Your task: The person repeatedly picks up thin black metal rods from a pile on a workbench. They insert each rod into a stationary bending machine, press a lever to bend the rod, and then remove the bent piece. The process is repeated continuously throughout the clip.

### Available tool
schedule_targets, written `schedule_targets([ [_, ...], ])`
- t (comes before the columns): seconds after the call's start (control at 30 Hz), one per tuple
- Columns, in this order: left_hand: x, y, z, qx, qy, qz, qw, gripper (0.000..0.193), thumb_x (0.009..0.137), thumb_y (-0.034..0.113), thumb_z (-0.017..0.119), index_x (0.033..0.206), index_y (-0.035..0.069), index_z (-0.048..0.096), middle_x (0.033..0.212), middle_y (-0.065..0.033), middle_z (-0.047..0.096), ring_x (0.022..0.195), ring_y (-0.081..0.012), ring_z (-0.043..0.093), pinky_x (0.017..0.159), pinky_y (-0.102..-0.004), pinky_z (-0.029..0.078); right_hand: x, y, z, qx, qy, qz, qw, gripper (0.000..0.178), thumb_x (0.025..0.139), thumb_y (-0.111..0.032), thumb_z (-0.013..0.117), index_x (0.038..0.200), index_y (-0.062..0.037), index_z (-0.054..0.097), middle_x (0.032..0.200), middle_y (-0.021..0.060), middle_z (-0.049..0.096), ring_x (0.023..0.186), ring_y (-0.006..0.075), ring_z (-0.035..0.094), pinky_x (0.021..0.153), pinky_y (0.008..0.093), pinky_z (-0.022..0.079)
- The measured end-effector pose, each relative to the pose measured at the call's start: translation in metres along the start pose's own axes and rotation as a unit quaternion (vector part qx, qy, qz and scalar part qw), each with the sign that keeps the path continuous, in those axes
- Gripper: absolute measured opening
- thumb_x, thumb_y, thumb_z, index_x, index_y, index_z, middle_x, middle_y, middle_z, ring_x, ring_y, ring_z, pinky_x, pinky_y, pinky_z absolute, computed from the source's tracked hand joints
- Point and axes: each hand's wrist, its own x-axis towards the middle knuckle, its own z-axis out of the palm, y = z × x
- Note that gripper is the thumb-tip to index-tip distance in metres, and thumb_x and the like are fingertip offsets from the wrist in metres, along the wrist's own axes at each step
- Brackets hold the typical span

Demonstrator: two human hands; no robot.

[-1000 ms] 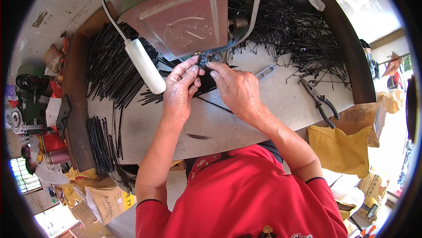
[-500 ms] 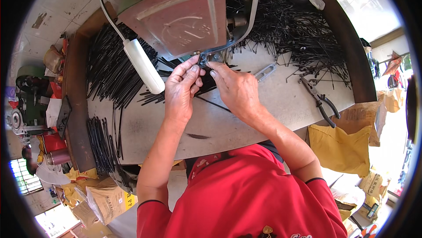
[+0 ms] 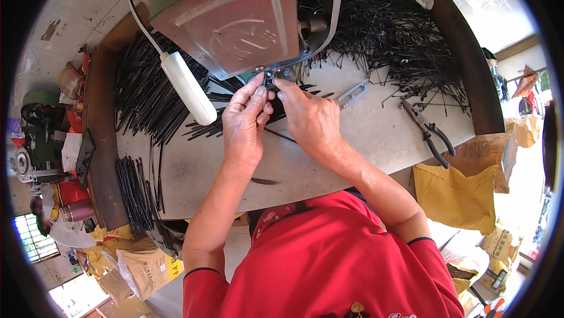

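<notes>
My left hand [image 3: 244, 121] is raised to the lower edge of a machine with a dull red cover [image 3: 235, 24]. Its thumb and forefinger are pinched together at a small metal part [image 3: 269, 78] under the cover. From the other side my right hand [image 3: 314, 121] reaches the same spot, fingers curled and thumb against the forefinger. Whatever sits between the fingertips is too small and too covered to make out. Thin black rods [image 3: 217, 127] lie on the table [image 3: 194, 171] behind and below both hands.
Long black rods [image 3: 153, 94] are heaped at the left, with a tangled pile [image 3: 405, 47] at the back right. A white lamp tube [image 3: 189, 89] hangs left of my hands. To the right lie a slotted metal piece [image 3: 353, 94] and black-handled pliers [image 3: 427, 133]. A raised rim [image 3: 103, 141] borders the table.
The machine and lamp appear slightly farther left in the picture. My right hand has shifted a little left, while both hands keep their pinched grip at the same metal part.
</notes>
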Motion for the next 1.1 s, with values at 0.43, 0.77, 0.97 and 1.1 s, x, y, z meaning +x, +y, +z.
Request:
schedule_targets([
  [0.43, 0.004, 0.026, -0.002, 0.452, -0.011, 0.215, 0.866, 0.022, 0.089, 0.004, 0.059, 0.108, 0.006, 0.07, 0.073, -0.0011, 0.06, 0.054, -0.0044, 0.049, 0.046, -0.021, 0.041, 0.012, 0.011, -0.007, 0.101, -0.067, 0.033, 0.992, 0.015, 0.09, -0.018, 0.055, 0.097, -0.0064, 0.062, 0.075, 0.0204, 0.065, 0.071, 0.0392, 0.064, 0.062, 0.048, 0.05],
  [0.77, 0.001, 0.029, -0.008, 0.132, -0.102, -0.098, 0.981, 0.016, 0.087, 0.01, 0.064, 0.1, 0.002, 0.058, 0.086, -0.0059, 0.065, 0.075, -0.0107, 0.061, 0.068, -0.0231, 0.048, 0.008, 0.001, -0.032, 0.148, -0.131, 0.009, 0.98, 0.02, 0.091, -0.017, 0.058, 0.106, -0.0057, 0.064, 0.082, 0.0137, 0.068, 0.072, 0.0277, 0.066, 0.063, 0.0361, 0.05],
  [0.97, -0.023, 0.005, 0.001, 0.049, -0.033, -0.037, 0.998, 0.018, 0.087, 0.011, 0.066, 0.102, 0.001, 0.06, 0.089, -0.005, 0.065, 0.08, -0.0093, 0.061, 0.072, -0.0228, 0.049, -0.026, -0.008, -0.024, 0.74, -0.01, 0.335, 0.583, 0.017, 0.09, -0.008, 0.062, 0.104, 0.0, 0.064, 0.092, 0.0058, 0.065, 0.08, 0.0142, 0.064, 0.069, 0.0237, 0.052],
  [1.1, -0.029, 0.011, -0.013, 0.25, -0.058, 0.088, 0.962, 0.019, 0.087, 0.01, 0.064, 0.103, 0.001, 0.065, 0.091, -0.0039, 0.065, 0.081, -0.0091, 0.06, 0.075, -0.0242, 0.049, -0.036, 0.008, -0.026, 0.728, 0.017, 0.326, 0.603, 0.014, 0.088, -0.005, 0.063, 0.102, -0.0004, 0.064, 0.088, 0.0064, 0.066, 0.082, 0.0158, 0.066, 0.077, 0.0236, 0.052],
])
